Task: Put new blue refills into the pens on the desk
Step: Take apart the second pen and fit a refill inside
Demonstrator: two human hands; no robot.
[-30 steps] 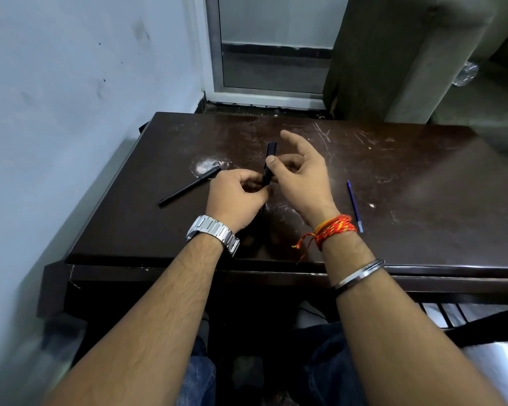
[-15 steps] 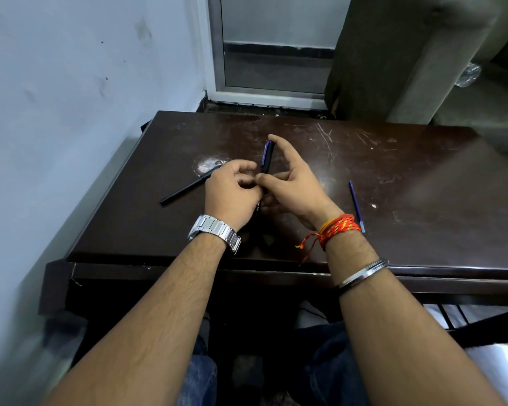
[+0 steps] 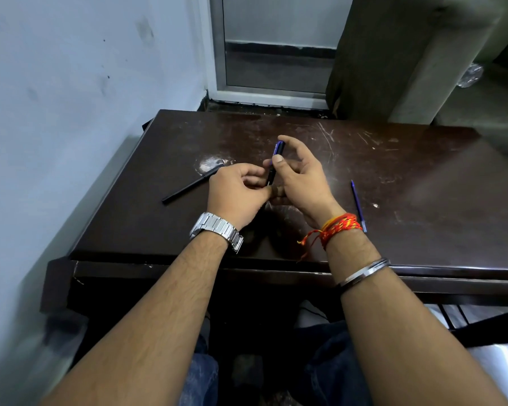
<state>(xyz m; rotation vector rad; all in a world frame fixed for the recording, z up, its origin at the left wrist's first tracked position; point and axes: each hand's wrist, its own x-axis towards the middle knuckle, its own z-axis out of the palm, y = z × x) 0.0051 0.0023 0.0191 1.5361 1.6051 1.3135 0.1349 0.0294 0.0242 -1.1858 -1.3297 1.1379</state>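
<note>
The left hand (image 3: 236,194) and right hand (image 3: 301,183) both grip one blue pen (image 3: 276,155), mid-frame. One black pen (image 3: 188,189) lies left, one blue refill (image 3: 358,205) right.

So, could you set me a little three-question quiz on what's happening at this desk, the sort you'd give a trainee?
1. True or false: the blue refill lies on the desk, on the side of the right hand.
2. The blue-barrelled pen is: A lying on the desk; B held by one hand; C held by both hands.
3. Fill in: the black pen lies on the desk, on the ___ hand's side.

Key: 1 true. 2 C: the left hand grips its lower end, and the right hand pinches it higher up. 3 left.
</note>
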